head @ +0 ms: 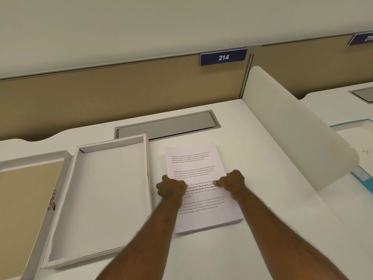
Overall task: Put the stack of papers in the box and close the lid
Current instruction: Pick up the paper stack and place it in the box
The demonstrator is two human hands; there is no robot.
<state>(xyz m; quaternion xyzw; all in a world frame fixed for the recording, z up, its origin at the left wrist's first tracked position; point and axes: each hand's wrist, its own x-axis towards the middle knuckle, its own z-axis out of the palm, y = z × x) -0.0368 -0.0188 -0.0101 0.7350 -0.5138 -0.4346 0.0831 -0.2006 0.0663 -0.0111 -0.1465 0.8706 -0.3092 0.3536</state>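
A stack of printed white papers (198,164) lies flat on the white desk, right of centre. My left hand (170,186) grips the stack's left edge and my right hand (232,183) grips its right edge, thumbs on the top sheet, both near the stack's middle. Just left of the stack, a shallow white box (105,199) lies open and empty. Its lid (26,201) rests upside down at the far left, with a tan inside and the word "colors" on its side wall.
A grey cable hatch (167,126) is set into the desk behind the box and papers. A white curved divider (292,130) stands to the right, with a neighbouring desk and a teal-edged tray (363,178) beyond it. A tan partition with sign 214 (223,57) closes the back.
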